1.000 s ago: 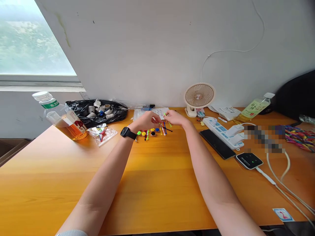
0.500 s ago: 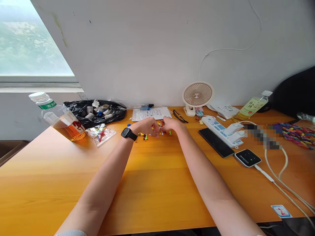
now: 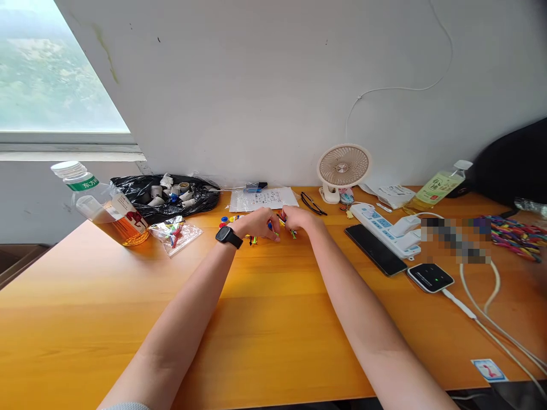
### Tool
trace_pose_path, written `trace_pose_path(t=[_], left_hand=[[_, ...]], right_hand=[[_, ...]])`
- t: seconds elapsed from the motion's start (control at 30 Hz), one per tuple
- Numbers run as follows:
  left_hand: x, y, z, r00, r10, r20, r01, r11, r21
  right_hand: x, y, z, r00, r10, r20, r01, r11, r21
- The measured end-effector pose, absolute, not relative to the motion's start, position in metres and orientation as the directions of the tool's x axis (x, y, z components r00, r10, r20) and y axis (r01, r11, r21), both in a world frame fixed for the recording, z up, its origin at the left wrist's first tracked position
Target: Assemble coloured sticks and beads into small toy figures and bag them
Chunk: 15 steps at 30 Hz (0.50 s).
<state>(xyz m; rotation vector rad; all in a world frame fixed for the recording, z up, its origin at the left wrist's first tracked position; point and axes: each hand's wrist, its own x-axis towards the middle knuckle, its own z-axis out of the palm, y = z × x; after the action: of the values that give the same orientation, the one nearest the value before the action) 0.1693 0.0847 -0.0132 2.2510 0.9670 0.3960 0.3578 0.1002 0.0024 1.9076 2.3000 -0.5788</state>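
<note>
Small coloured plastic pieces (image 3: pixel 253 241) lie in a row near the back of the wooden table, partly covered by my hands. Over the middle of them, my left hand (image 3: pixel 258 221) has its fingers and thumb curled around some pieces, a blue one showing between them. My right hand (image 3: pixel 298 218) is just beside it, fingers bent down and closed at the pieces; red and green bits (image 3: pixel 293 233) show by its fingertips and below it. A black watch (image 3: pixel 228 236) is on my left wrist. The exact shape of the pieces is too small to tell.
At left are a tilted tea bottle (image 3: pixel 111 219), a clear bag (image 3: pixel 177 234) and a black bag of pipe fittings (image 3: pixel 164 193). Behind my hands lie papers (image 3: pixel 269 198) and glasses (image 3: pixel 313 203). To the right are a fan (image 3: pixel 343 168), phone (image 3: pixel 375 249), power strip (image 3: pixel 376 223) and cables.
My left hand has shifted slightly right and down, uncovering more pieces on its left. The right hand's fingers have drawn in and down over the pieces.
</note>
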Motion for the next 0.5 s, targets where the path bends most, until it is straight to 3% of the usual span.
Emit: trace_pose_path(t=[0.23,0.37,0.5], left_hand=[[0.162,0.087,-0.009,0.671,0.741,0.01,0.581,-0.535,0.613],[0.155,0.092,-0.006,0.669,0.738,0.09,0.579,-0.592,0.561],[0.14,0.096,0.001,0.589,0.778,0.219,0.585,-0.598,0.549]], right_hand=[[0.355,0.1,0.006,-0.304,0.883,-0.358,0.912,0.16,-0.378],[0.352,0.101,0.002,-0.365,0.866,-0.342,0.846,0.154,-0.511],[0.356,0.105,0.001,-0.379,0.869,-0.318,0.81,0.145,-0.569]])
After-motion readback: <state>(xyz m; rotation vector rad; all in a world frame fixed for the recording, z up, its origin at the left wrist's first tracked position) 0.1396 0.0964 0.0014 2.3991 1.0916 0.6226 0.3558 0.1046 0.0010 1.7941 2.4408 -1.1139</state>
